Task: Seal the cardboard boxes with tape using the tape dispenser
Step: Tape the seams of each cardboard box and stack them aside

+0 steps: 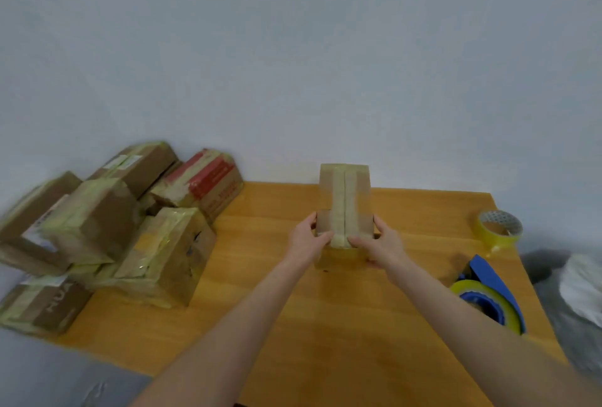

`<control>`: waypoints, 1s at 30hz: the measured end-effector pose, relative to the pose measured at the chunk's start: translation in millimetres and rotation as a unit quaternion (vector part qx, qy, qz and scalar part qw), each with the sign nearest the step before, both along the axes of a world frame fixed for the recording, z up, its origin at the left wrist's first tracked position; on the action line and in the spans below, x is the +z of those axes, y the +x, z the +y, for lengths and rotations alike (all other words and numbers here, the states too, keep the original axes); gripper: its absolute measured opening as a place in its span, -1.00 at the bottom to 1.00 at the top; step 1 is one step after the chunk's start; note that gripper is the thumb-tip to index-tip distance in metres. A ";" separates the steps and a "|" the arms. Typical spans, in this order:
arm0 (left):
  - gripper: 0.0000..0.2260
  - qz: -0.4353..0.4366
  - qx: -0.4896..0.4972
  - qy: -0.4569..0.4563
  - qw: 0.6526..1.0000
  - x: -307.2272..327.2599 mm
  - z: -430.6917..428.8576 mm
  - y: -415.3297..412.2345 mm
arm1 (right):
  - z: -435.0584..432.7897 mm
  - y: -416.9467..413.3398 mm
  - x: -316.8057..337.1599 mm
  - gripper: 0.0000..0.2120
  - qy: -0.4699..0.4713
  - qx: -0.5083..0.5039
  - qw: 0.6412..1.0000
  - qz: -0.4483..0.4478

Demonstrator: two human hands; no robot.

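A taped box [344, 198] sits mid-frame on the surface [277, 315]. The left hand [309, 240] grips its left side and the right hand [384, 245] its right, thumbs on top. The tape dispenser [488, 292] lies lower right, apart from both hands.

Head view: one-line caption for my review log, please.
Left hand and right hand grip a taped cardboard box on the wooden table; the tape dispenser lies to their right.
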State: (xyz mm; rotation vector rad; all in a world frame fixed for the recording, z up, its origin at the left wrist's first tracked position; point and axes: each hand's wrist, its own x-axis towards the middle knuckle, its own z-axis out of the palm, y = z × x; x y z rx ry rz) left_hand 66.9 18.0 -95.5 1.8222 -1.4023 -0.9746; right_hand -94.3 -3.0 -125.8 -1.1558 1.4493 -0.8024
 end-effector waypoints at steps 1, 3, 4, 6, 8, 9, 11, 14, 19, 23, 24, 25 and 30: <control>-0.54 -0.017 0.011 0.000 1.000 2.6 0.9 10.7 | -2.9 11.7 -0.5 -0.20 -0.004 0.013 1.000 -0.009; -0.46 -0.059 0.038 0.009 0.998 7.0 2.1 33.5 | -6.9 35.9 -0.2 -0.21 -0.003 0.031 0.999 -0.026; -0.43 -0.079 0.048 0.017 0.996 8.7 2.3 44.8 | -8.5 47.8 0.2 -0.18 0.002 0.037 0.999 -0.032; -0.41 -0.100 0.056 0.020 0.993 13.3 0.5 66.8 | -14.6 70.7 0.6 -0.12 0.011 0.042 0.998 -0.040; -0.44 -0.107 0.057 0.015 0.993 17.2 -4.9 89.9 | -23.3 94.4 1.1 -0.09 0.006 0.046 0.998 -0.045; -0.47 -0.114 0.056 0.013 0.992 17.1 -9.4 102.6 | -27.8 107.2 2.3 -0.08 0.004 0.047 0.998 -0.041; -0.54 -0.133 0.048 0.007 0.990 17.1 -19.8 127.0 | -36.5 133.5 1.7 -0.09 -0.004 0.042 0.999 -0.028; -0.64 -0.182 0.027 0.009 0.983 14.1 -42.7 169.6 | -54.6 179.7 -3.3 -0.13 -0.011 0.030 0.999 -0.020; -0.53 -0.254 0.010 0.001 0.967 5.1 -90.3 258.2 | -95.3 271.2 -15.0 -0.17 -0.014 0.002 1.000 -0.008; -0.67 -0.289 -0.013 0.025 0.957 -1.5 -113.2 310.5 | -116.8 330.0 -32.1 -0.16 0.016 -0.011 1.000 -0.005; -0.69 -0.299 -0.020 0.025 0.954 -1.3 -117.3 319.1 | -120.2 341.7 -34.2 -0.19 0.019 -0.009 1.000 -0.001; -0.69 -0.305 -0.025 0.021 0.952 -2.6 -122.3 326.5 | -124.9 352.5 -37.9 -0.22 0.026 -0.009 1.000 0.008; -0.59 -0.321 -0.029 0.007 0.947 -4.2 -130.9 344.7 | -139.2 390.7 -47.0 -0.26 0.024 0.007 0.999 0.046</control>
